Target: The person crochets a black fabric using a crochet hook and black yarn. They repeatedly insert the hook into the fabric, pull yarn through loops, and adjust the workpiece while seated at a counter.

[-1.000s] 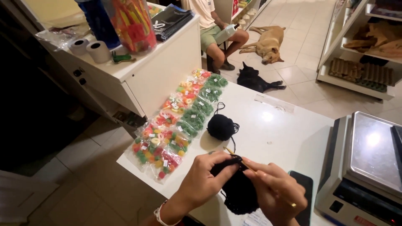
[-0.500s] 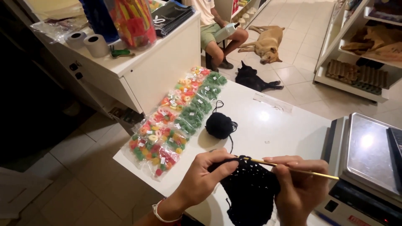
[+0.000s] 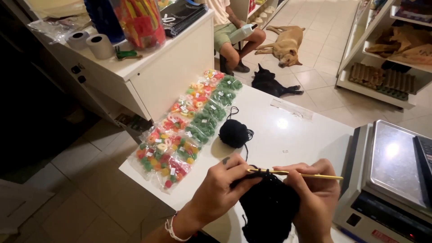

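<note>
My left hand (image 3: 222, 191) pinches the top edge of a black crocheted piece (image 3: 269, 209) that hangs down between my hands. In my right hand (image 3: 315, 198) lies a yellow crochet hook (image 3: 299, 174), held level, its tip in the stitches near my left thumb. A black strand runs from the piece up to a black yarn ball (image 3: 233, 133) on the white counter (image 3: 292, 130), just beyond my hands.
Bags of coloured candy (image 3: 189, 123) line the counter's left edge. A metal scale (image 3: 396, 173) stands at the right. Another white counter (image 3: 148, 67) holds tape rolls and jars. A seated person (image 3: 227, 31), a tan dog (image 3: 284, 45) and a black cat (image 3: 270, 83) are on the floor beyond.
My hands and the black piece have shifted from a bunched grip to holding the hook level across the top edge. The view has tilted slightly.
</note>
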